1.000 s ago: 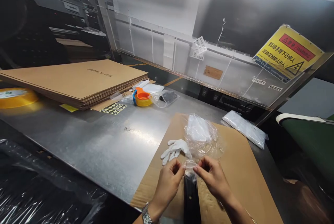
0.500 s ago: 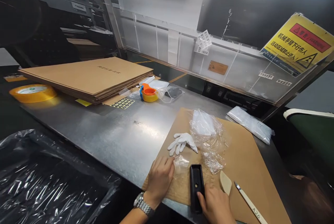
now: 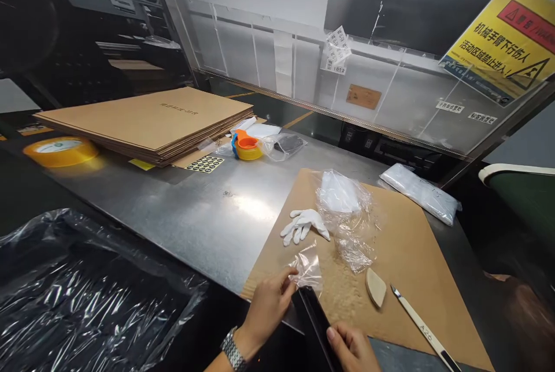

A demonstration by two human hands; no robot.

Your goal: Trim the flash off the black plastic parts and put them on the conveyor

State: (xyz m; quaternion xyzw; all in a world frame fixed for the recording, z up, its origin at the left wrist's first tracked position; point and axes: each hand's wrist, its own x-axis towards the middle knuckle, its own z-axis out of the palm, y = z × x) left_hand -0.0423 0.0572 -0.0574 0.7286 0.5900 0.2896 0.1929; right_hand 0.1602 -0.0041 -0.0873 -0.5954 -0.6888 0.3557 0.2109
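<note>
A black oblong plastic part is tilted at the table's front edge, gripped by my right hand with the thumb on its near side. My left hand, a metal watch on its wrist, has its fingers pinched at the lower edge of a small clear plastic bag. The far end of the black part lies close to those fingertips. Beyond the bag are a white glove and crumpled clear plastic wrap. To the right lie a beige wedge-shaped block and a white-handled knife marked A26.
A cardboard sheet covers the table's right part. Stacked cardboard and tape rolls stand at the back left. Black plastic film lies lower left. A clear panel with a yellow warning sign borders the far side.
My right hand has lifted the black part off the cardboard and tilted it toward my left hand. My left hand has raised the clear bag's edge. The view has shifted slightly downward.
</note>
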